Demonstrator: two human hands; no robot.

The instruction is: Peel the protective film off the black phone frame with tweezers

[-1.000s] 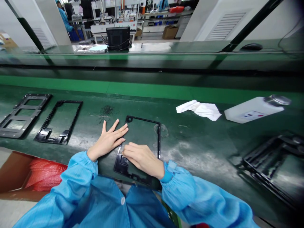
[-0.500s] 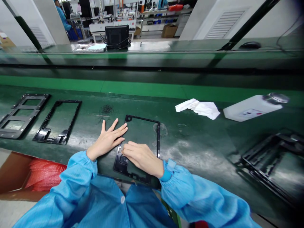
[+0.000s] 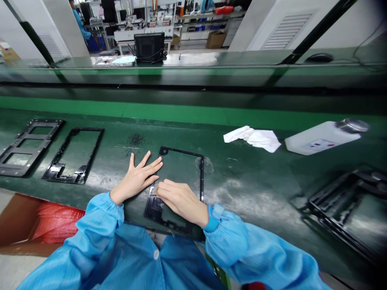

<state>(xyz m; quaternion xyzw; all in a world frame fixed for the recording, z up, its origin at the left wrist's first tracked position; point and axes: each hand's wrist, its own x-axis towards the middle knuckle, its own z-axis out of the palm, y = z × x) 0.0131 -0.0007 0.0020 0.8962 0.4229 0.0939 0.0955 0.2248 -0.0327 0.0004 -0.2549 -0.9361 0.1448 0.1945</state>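
Note:
A black rectangular plastic frame (image 3: 200, 173) lies flat on the green belt (image 3: 121, 169) right in front of me. My left hand (image 3: 137, 179) rests flat with its fingers spread, the fingertips on the frame's left edge. My right hand (image 3: 178, 199) lies over the frame's lower left part with its fingers bent and pressed together at that edge. What they pinch there, if anything, is hidden.
Two more black frames (image 3: 74, 155) (image 3: 28, 145) lie to the left on the belt. A white cloth (image 3: 254, 138) and a white bottle on its side (image 3: 323, 138) are at the right. A stack of black frames (image 3: 347, 201) sits far right. A box with red wrap (image 3: 45, 223) is below left.

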